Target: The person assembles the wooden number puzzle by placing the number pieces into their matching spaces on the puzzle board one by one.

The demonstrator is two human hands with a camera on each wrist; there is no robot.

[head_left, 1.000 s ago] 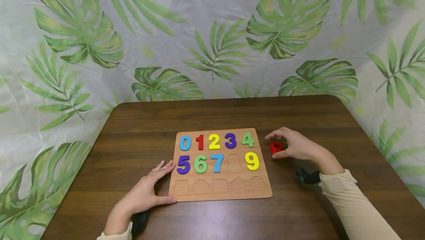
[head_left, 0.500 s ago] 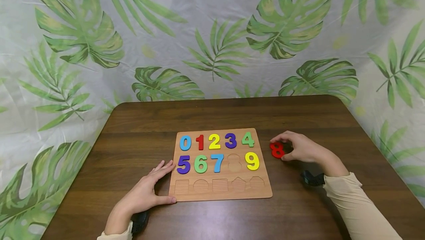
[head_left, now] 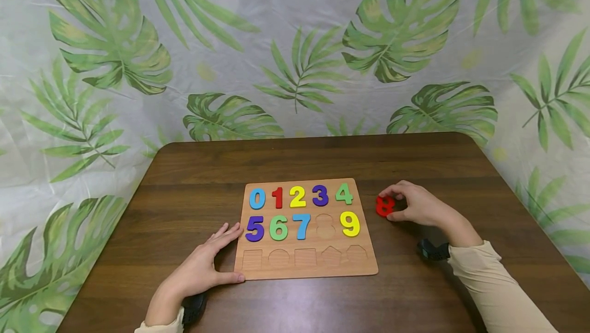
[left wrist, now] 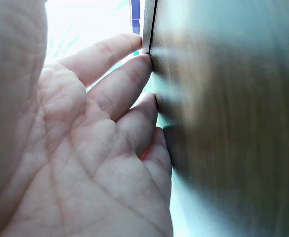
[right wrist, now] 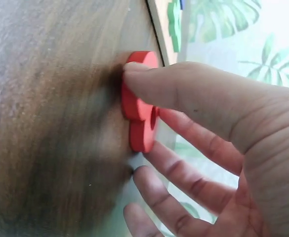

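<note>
My right hand (head_left: 417, 207) pinches a red number 8 (head_left: 384, 206) on the table, just right of the puzzle board. In the right wrist view the thumb presses one end of the red 8 (right wrist: 132, 104), with the index finger behind it and the other fingers spread below. The wooden number board (head_left: 295, 266) lies flat with coloured numbers in two rows and an 8-shaped recess (head_left: 325, 227) between the blue 7 (head_left: 301, 225) and the yellow 9 (head_left: 350, 224). My left hand (head_left: 195, 266) rests at the board's left edge, fingers extended and thumb at the near corner.
Along the board's near side runs a row of shallow shape recesses, among them a square recess (head_left: 306, 257). The dark wooden table (head_left: 295, 159) reaches back to a leaf-print curtain (head_left: 318, 102). Each wrist wears a black device (head_left: 433, 249).
My right hand has shifted slightly right and toward me, then a little back left. The red 8 has turned under its fingers. My left hand and the board have stayed put.
</note>
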